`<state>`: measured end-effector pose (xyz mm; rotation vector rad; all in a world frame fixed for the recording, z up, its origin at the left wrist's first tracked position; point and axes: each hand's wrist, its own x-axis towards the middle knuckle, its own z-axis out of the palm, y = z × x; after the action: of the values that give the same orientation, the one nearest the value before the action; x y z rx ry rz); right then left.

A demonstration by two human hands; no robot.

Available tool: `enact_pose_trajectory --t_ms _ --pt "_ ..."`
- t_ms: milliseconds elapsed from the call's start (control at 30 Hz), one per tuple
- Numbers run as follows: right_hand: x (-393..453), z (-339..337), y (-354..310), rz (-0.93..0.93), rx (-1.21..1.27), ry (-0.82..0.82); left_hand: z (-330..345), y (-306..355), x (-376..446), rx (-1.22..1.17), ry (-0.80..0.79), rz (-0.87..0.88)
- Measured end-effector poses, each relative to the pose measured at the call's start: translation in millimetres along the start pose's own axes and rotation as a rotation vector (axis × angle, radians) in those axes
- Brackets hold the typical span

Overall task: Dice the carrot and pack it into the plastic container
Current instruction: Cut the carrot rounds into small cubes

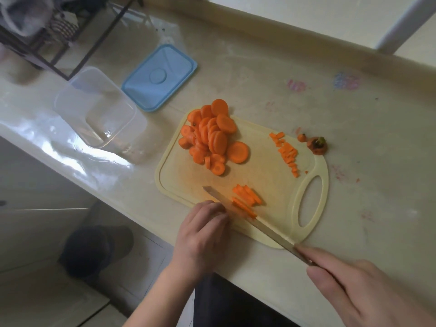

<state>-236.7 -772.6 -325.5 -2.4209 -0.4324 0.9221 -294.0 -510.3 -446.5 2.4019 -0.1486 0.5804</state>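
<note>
- Orange carrot rounds (210, 135) heaped at far end of cream cutting board (269, 171) on counter (354, 119).
- Carrot sticks (246, 200) near board's front edge, touching knife (250, 219) blade.
- Right hand (368, 286) wrapped round knife handle.
- Left hand (203, 234) curled, fingertips pressing sticks beside blade.
- Diced bits (286, 152) near board handle.
- Clear container (94, 107) and blue lid (160, 77) left of board.

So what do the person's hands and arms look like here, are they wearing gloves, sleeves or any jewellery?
Both are bare. The left hand has no glove, and its forearm shows uncovered down to the frame's edge, with no sleeve, watch or bracelet in sight. The right hand is also ungloved; no ring shows on its fingers. Its wrist lies outside the picture, so a sleeve there cannot be ruled out.
</note>
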Motion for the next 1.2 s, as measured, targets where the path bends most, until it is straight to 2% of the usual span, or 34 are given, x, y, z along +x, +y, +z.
enact_pose_trajectory --t_ms 67,167,233,267,300,400,433,500,767,1000,1200 --pt "-2.8 -5.6 -1.1 -0.079 -0.087 0.037 -19.0 -4.9 -0.3 0.006 0.080 -0.096" --pt "-7.3 -9.4 7.8 -0.119 -0.196 0.078 -59.5 -13.5 18.9 0.045 0.252 -0.344" --pt "-8.9 -13.7 15.9 -0.215 -0.323 0.103 -85.3 -10.2 45.7 -0.014 0.262 -0.414" --pt "-8.6 -15.1 18.9 -0.258 -0.381 0.122 -95.0 -5.5 61.1 -0.082 0.157 -0.388" --pt "-7.9 -15.5 20.5 -0.306 -0.433 0.144 -101.1 -0.2 75.5 -0.133 -0.017 -0.341" --pt "-7.3 -11.9 17.5 -0.402 -0.523 0.211 -91.5 16.1 102.0 -0.059 -0.612 -0.167" --pt "-7.2 -10.8 17.0 -0.430 -0.539 0.236 -83.0 19.4 104.1 -0.008 -0.733 -0.118" --pt "-7.4 -7.1 17.2 -0.477 -0.567 0.278 -67.1 22.5 100.9 0.040 -0.825 -0.060" --pt "-14.2 4.4 22.3 -0.494 -0.620 0.333 -50.8 24.9 99.0 -0.066 -0.834 -0.034" --pt "-29.0 7.1 39.1 -0.436 -0.553 0.385 -29.6 -4.1 99.7 0.133 -0.580 0.247" --pt "-39.0 6.9 58.3 -0.349 -0.474 0.430 -18.5 -17.2 89.4 0.178 -0.602 0.399"
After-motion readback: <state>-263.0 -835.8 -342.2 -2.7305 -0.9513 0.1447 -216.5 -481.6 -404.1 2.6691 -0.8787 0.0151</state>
